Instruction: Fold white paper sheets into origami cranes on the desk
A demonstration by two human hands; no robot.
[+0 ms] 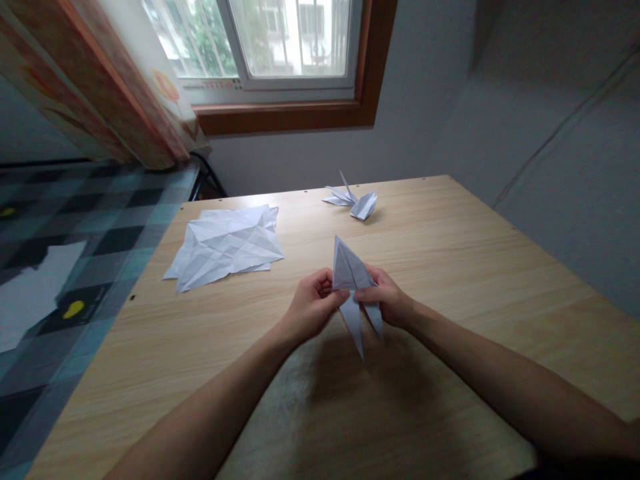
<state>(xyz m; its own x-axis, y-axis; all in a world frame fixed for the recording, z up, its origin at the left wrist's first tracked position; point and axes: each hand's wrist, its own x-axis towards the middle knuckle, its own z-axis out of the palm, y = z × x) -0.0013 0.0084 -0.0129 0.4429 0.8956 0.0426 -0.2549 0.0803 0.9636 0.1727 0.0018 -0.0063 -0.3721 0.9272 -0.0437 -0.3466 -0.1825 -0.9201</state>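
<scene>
Between my two hands is a white folded paper (350,268), held above the table. Its broad pointed end faces away from me, and two narrow points hang toward me with a gap between them. My left hand (316,301) pinches the paper's left edge, thumb on top near the middle. On the opposite edge my right hand (386,296) grips it, with the thumb across the front and the fingers behind. The fingers behind the paper are partly hidden.
A finished-looking origami crane (364,205) rests near the far edge of the wooden table (475,267). Creased white sheets (227,243) lie stacked at the left. Beyond the left edge, a checked cloth (100,300) carries more white paper (37,293). A window (295,40) is behind.
</scene>
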